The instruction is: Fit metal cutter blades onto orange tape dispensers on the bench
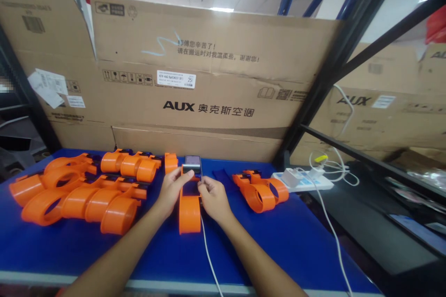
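Note:
An orange wrist-mount device (190, 206) lies on the blue table (278, 241) in front of me, with a small dark screen unit (193, 164) at its far end. My left hand (172, 190) grips the device's left side, thumb up by the screen. My right hand (213, 197) holds its right side, fingers pinched near the body where a white cable (209, 255) runs back toward me.
Several orange mounts (80, 195) are piled at the left, and two more (261, 190) lie at the right. A white power strip (303, 180) with plugs and cables sits at the table's right edge. Large cardboard boxes (209, 79) stand behind. Dark shelving (365, 162) is on the right.

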Motion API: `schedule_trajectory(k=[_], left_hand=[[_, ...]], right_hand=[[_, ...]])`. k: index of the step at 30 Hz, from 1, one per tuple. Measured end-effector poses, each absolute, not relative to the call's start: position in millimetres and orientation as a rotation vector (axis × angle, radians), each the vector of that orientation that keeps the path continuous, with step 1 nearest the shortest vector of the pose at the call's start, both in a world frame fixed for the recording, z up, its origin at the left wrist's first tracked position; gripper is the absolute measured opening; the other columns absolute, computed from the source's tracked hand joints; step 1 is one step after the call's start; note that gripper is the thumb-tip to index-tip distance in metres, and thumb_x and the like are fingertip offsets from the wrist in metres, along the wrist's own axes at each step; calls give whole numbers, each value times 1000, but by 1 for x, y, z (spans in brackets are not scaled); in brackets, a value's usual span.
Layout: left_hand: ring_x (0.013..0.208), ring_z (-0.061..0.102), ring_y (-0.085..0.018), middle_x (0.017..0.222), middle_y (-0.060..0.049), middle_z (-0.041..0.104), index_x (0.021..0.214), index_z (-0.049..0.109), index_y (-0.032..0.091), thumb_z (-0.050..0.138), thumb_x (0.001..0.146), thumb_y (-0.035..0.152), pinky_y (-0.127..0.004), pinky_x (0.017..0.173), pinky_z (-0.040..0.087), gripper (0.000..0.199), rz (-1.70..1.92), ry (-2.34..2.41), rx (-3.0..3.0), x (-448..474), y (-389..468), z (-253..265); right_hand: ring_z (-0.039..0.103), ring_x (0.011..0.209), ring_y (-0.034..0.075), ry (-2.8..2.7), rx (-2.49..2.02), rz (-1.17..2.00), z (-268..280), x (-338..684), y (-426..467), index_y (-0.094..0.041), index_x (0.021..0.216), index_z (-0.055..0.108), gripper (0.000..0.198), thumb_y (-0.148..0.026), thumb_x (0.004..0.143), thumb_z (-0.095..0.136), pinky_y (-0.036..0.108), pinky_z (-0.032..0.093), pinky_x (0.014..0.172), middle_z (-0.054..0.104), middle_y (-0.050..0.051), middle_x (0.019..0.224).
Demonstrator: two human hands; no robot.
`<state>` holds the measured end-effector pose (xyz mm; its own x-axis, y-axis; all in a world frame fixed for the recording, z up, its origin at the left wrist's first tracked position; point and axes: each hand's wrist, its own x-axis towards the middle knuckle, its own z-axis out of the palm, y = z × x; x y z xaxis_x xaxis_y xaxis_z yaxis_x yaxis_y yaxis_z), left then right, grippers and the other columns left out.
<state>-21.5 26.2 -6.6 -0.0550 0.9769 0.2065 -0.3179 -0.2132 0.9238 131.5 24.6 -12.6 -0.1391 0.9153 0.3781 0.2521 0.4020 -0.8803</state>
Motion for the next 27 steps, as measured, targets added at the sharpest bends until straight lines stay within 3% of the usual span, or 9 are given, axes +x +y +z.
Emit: schedule_trajectory(k=[16,27], left_hand=[[78,65,-20,84,-6,72,89,74,15,85,70,44,-30,74,48,36,1513,865,1043,-21,30,-11],[72,66,-18,81,-5,70,91,73,14,87,69,42,-29,69,51,38,1487,769,884,-22,31,-10]], right_hand=[[45,59,13,-1654,-1117,725,-16,129,26,-20,63,51,32,-36,90,47,23,33,55,51,-3,60],[49,61,14,-1597,-1081,853,-20,127,28,-19,66,55,31,-38,90,49,22,37,57,55,-2,62]])
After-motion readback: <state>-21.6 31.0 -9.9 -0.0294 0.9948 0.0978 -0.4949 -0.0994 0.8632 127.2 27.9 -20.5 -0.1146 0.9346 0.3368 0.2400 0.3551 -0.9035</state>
